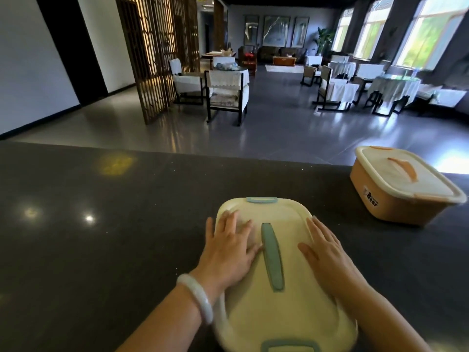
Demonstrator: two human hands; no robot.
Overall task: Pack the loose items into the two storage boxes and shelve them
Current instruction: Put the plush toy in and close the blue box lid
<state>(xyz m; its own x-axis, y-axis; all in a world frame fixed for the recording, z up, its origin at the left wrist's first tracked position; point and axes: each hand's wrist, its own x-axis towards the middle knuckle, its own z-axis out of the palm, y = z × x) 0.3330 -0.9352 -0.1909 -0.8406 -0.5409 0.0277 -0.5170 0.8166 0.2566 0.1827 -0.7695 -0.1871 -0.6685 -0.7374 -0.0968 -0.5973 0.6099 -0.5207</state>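
A storage box with a cream lid (284,308) and a teal handle (272,257) stands on the dark counter right in front of me. My left hand (228,250) lies flat on the lid to the left of the handle, fingers straight. Flat on the lid's right side rests my right hand (327,255). A second box, orange with a cream lid (403,186) and an orange handle, stands closed at the counter's far right edge. No loose items show on the counter.
The dark speckled counter (101,237) stretches wide to the left. Beyond its far edge lies a tiled floor with chairs (225,95), covered tables (390,87) and a wooden lattice screen (157,54).
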